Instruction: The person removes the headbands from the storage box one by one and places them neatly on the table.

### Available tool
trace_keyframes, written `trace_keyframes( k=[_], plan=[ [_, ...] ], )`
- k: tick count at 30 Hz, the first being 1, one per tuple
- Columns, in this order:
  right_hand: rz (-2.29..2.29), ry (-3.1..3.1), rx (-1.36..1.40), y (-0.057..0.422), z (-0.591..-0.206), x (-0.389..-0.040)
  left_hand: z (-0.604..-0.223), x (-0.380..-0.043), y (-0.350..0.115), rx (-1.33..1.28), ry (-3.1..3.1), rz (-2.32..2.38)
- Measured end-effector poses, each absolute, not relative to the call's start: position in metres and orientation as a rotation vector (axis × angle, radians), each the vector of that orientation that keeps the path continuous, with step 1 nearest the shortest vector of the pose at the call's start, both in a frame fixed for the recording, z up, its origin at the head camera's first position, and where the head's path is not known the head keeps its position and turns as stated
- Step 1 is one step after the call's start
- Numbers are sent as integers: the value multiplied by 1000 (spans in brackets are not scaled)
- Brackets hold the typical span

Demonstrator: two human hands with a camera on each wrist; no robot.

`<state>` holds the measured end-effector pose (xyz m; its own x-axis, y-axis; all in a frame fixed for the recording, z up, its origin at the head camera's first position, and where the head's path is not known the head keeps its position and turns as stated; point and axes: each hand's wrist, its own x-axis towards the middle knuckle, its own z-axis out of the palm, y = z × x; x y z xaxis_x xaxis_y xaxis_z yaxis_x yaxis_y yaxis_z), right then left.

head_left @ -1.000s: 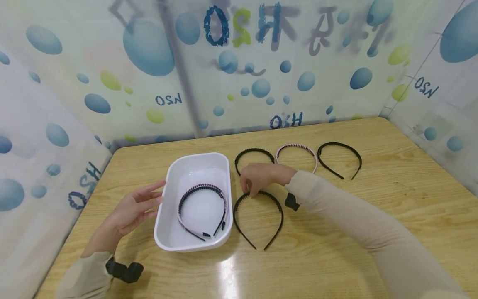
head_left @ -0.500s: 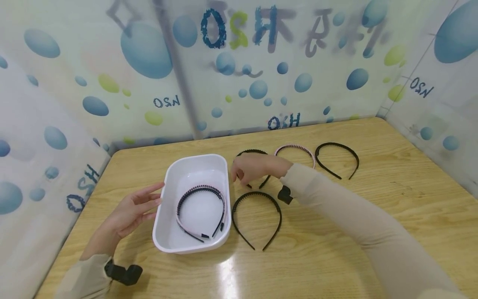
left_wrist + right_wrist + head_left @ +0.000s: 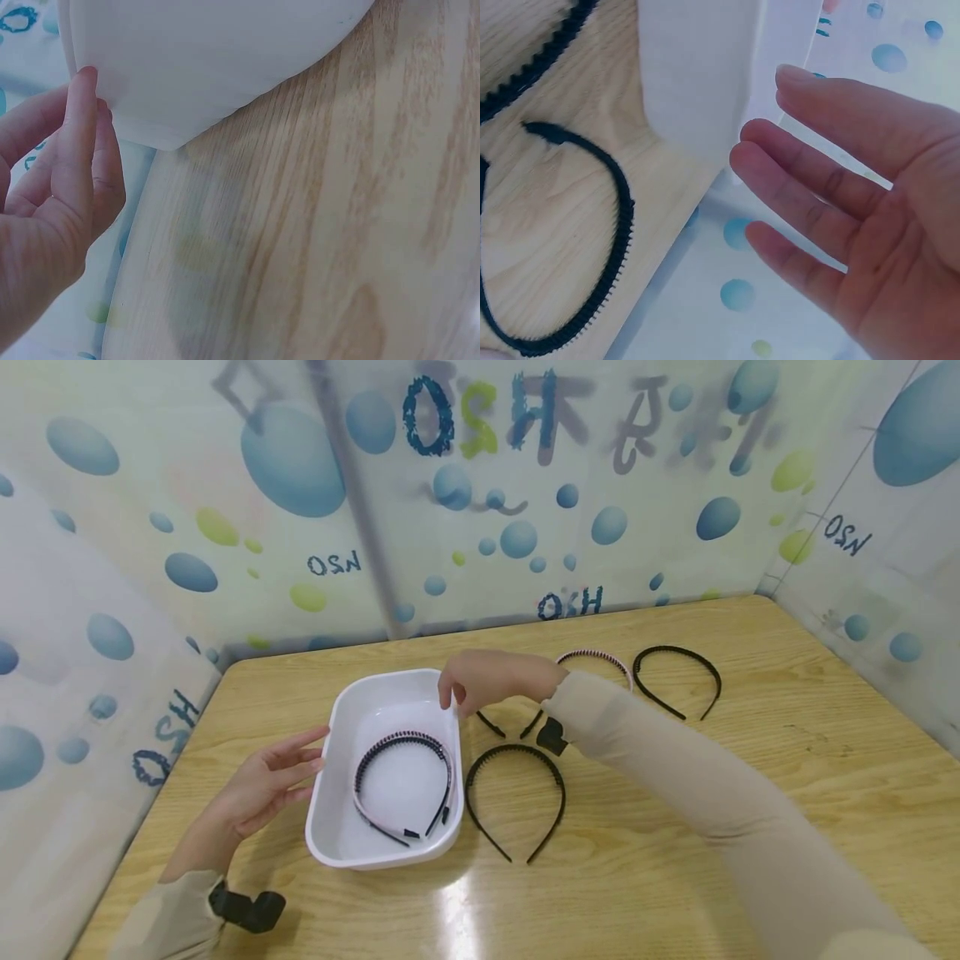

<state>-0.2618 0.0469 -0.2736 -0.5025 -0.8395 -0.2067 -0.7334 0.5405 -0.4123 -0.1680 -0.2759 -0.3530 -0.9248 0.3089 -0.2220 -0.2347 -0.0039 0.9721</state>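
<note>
My left hand (image 3: 262,781) rests its fingertips against the left side of a white plastic tub (image 3: 318,827); in the left wrist view its fingers (image 3: 81,112) touch the outer wall. Over the tub's far right corner, my right hand (image 3: 487,678) has loosely bent fingers and holds nothing; whether it touches the rim I cannot tell. Inside the tub lie overlapping toothed headbands, one pink and black (image 3: 405,734), one black. A black headband (image 3: 513,747) lies just right of the tub. Another black headband (image 3: 622,202) is partly hidden behind my right hand in the head view.
Farther right on the wooden table (image 3: 660,827) lie a pink headband (image 3: 592,652), partly covered by my right arm, and a black headband (image 3: 678,649). A wall covering with blue and green dots (image 3: 517,539) borders the table's back and sides.
My right hand has let go of the front black headband and moved back and left, over the half-hidden black headband to the tub's far right corner. My left hand stays put.
</note>
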Motion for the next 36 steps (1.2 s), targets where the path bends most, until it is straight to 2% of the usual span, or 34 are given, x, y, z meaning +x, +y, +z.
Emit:
trace_keyframes(
  k=[36],
  plan=[
    [-328, 2364, -1332, -28, -268, -267, -350, -168, -275, 54, 1891, 1984]
  ],
)
